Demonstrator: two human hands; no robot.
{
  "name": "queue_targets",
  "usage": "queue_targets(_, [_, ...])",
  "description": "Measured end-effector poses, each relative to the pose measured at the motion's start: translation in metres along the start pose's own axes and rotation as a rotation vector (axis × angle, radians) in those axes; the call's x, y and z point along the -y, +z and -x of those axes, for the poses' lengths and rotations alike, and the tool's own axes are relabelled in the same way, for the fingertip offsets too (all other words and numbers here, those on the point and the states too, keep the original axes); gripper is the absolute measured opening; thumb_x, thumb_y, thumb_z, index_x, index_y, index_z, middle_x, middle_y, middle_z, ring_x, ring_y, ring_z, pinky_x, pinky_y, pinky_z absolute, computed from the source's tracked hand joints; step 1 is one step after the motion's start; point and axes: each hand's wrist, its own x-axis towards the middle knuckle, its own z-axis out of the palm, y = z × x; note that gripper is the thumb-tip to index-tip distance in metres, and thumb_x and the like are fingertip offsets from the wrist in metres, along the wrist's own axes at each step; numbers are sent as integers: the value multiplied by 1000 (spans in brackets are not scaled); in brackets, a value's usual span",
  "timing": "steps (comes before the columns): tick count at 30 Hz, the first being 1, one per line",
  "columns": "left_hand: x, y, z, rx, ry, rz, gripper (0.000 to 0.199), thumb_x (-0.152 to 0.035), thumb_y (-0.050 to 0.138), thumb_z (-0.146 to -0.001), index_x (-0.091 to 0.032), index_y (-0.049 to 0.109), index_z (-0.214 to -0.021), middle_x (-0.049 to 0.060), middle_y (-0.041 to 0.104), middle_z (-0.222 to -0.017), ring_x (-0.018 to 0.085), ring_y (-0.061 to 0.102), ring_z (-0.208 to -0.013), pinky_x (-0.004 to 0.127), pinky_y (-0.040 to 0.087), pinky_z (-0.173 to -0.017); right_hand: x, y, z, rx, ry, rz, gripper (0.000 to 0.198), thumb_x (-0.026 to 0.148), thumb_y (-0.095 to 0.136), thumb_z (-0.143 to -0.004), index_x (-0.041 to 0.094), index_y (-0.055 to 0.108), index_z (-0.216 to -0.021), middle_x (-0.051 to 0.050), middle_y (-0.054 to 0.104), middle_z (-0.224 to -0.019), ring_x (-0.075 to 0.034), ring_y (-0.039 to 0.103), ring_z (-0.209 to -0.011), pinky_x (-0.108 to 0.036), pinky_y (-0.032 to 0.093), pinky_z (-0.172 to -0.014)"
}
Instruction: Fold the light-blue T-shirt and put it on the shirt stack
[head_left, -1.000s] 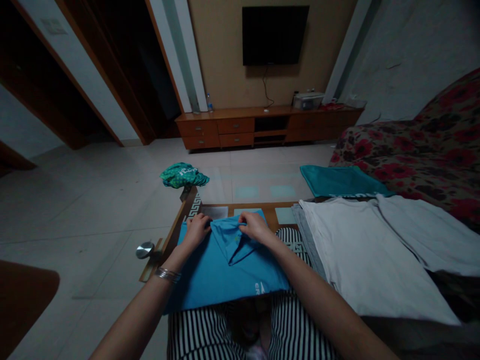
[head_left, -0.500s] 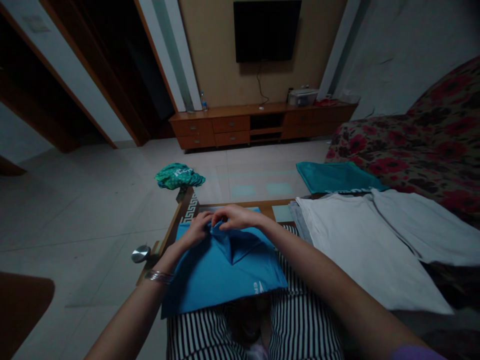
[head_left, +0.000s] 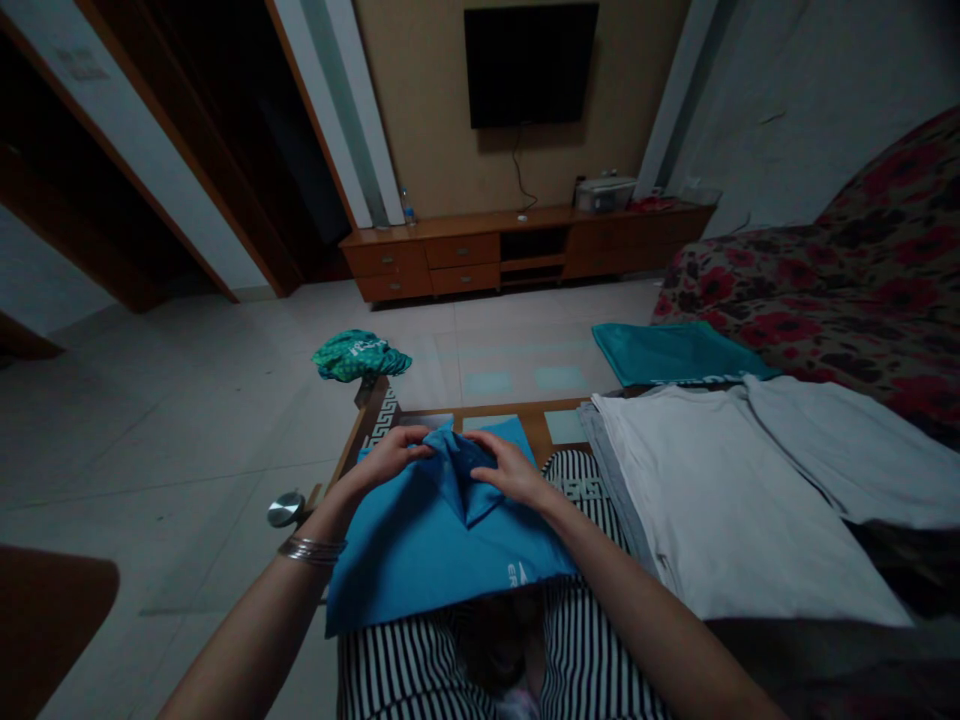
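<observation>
A folded blue garment with white lettering lies across my lap and the table edge. Its middle is pulled up into a pointed fold. My left hand pinches the left side of that raised fold. On the other side, my right hand has its thumb and fingers closed around the fold's right edge, spreading the cloth apart. Striped trousers show below the garment. Part of my fingertips is hidden by the cloth.
White folded clothes lie to the right, with a teal folded cloth beyond them. A green bundled cloth sits at the table's far left corner. A flowered sofa is at the right; a wooden TV cabinet stands ahead.
My right hand has moved right, away from my left hand, onto the fold's right edge. The fold in the blue garment has opened wider. My left hand has shifted slightly left.
</observation>
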Motion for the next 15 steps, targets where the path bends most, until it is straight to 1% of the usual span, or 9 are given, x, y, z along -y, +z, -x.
queue_targets(1, [1, -2, -1, 21, 8, -2, 24, -33, 59, -77, -14, 68, -88, 3, 69, -89, 19, 60, -88, 30, 46, -85, -4, 4, 5, -31, -1, 30, 52, 14, 64, -78, 22, 53, -128, -8, 57, -133, -19, 52, -122, -40, 40, -105])
queue_targets(3, [3, -5, -4, 56, 21, -8, 27, -37, 59, -79, -14, 68, -91, 4, 68, -90, 19, 59, -88, 29, 46, -83, -11, 12, 11, -99, 14, 37, 42, 15, 59, -81, 21, 58, -123, -7, 62, -126, -19, 57, -115, -39, 42, -102])
queue_targets(6, [5, -10, -8, 56, 10, 1, 32, -42, 60, -80, -13, 68, -91, 4, 67, -87, 17, 59, -82, 27, 46, -77, -19, 22, 11, -174, 37, -20, 24, 18, 56, -82, 18, 66, -103, -6, 70, -107, -18, 63, -99, -36, 47, -94])
queue_targets(7, [6, -12, -10, 47, 4, 12, 33, -44, 60, -79, -13, 67, -89, 4, 66, -85, 17, 58, -80, 26, 46, -75, -21, 25, 11, -195, 41, -46, 21, 19, 56, -82, 18, 67, -99, -6, 70, -103, -18, 64, -96, -35, 48, -91])
queue_targets(9, [7, -14, -14, 30, -5, 53, 34, -45, 61, -78, -13, 66, -87, 2, 64, -80, 15, 57, -74, 25, 46, -71, -24, 28, 13, -232, 54, -102, 23, 20, 56, -80, 18, 64, -101, -5, 70, -95, -17, 65, -89, -33, 49, -85])
queue_targets(11, [7, -14, -22, -3, -16, 105, 33, -45, 63, -77, -13, 65, -85, 1, 62, -75, 13, 55, -69, 24, 45, -67, -24, 31, 17, -270, 76, -153, 26, 21, 55, -80, 17, 60, -105, -3, 69, -85, -16, 65, -80, -29, 49, -77])
queue_targets(12, [6, -15, -27, -29, -21, 123, 33, -45, 63, -77, -13, 64, -85, 0, 61, -73, 12, 54, -66, 23, 45, -64, -24, 32, 19, -290, 84, -167, 25, 21, 55, -79, 17, 58, -104, -1, 67, -80, -15, 64, -75, -28, 49, -73])
queue_targets(14, [2, -14, -40, -107, -14, 130, 33, -45, 62, -78, -13, 64, -85, 0, 60, -71, 13, 54, -65, 24, 45, -63, -24, 33, 22, -318, 90, -170, 17, 21, 53, -79, 18, 57, -95, 1, 63, -75, -13, 60, -68, -25, 46, -66])
queue_targets(15, [0, -13, -47, -157, 7, 118, 33, -44, 61, -78, -13, 64, -86, 2, 61, -74, 14, 56, -68, 25, 46, -65, -25, 34, 24, -323, 92, -170, 12, 21, 51, -78, 18, 57, -89, 1, 61, -74, -13, 59, -67, -24, 45, -63])
